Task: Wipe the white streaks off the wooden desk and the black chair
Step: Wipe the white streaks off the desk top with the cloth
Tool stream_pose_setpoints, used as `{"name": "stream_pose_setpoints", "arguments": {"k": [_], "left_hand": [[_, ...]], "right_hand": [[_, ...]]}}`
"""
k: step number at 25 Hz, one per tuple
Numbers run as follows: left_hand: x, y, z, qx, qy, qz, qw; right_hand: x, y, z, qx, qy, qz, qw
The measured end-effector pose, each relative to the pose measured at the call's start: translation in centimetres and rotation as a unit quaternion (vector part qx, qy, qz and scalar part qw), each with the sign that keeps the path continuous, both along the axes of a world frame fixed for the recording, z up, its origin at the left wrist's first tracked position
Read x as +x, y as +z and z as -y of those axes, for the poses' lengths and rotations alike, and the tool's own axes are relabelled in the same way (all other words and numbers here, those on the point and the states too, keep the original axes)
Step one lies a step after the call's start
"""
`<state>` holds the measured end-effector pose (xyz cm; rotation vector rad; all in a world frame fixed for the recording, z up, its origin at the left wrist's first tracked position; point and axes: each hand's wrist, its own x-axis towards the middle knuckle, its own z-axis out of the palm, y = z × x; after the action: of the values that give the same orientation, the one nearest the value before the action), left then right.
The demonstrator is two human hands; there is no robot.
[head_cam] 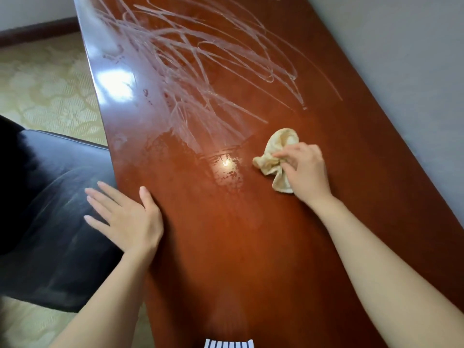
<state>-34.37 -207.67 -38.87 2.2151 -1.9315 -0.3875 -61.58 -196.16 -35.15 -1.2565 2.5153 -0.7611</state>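
The near part of the desk (226,247) looks clean while white streaks (200,59) cover its far half and the black chair (50,197), the right hand (306,172) gripping a crumpled cloth (273,159) and the left hand (125,217) flat, fingers straight, on the desk's edge.

Patterned yellow carpet (50,79) runs to a dark skirting board (37,31).

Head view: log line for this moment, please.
right hand grips crumpled cream cloth on red-brown wooden desk | left hand flat on desk edge | white streaks cover far end
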Motion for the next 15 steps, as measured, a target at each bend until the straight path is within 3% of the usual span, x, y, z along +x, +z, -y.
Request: {"name": "stream_pose_setpoints", "arguments": {"k": [4, 7, 12, 15], "left_hand": [[0.2, -0.6, 0.4, 0.018, -0.007, -0.069, 0.997], [0.3, -0.6, 0.6, 0.015, -0.001, -0.085, 0.996], [0.4, -0.3, 0.5, 0.025, 0.001, -0.086, 0.996], [0.4, 0.1, 0.4, 0.035, 0.006, -0.102, 0.994]], "right_hand": [[-0.3, 0.1, 5.6, 0.054, -0.104, -0.061, 0.991], [1.9, -0.2, 9.4, 0.07, -0.109, -0.085, 0.988], [9.3, -1.1, 12.5, 0.044, 0.019, -0.088, 0.995], [13.9, -1.6, 10.9, -0.037, 0.116, -0.064, 0.991]]}}
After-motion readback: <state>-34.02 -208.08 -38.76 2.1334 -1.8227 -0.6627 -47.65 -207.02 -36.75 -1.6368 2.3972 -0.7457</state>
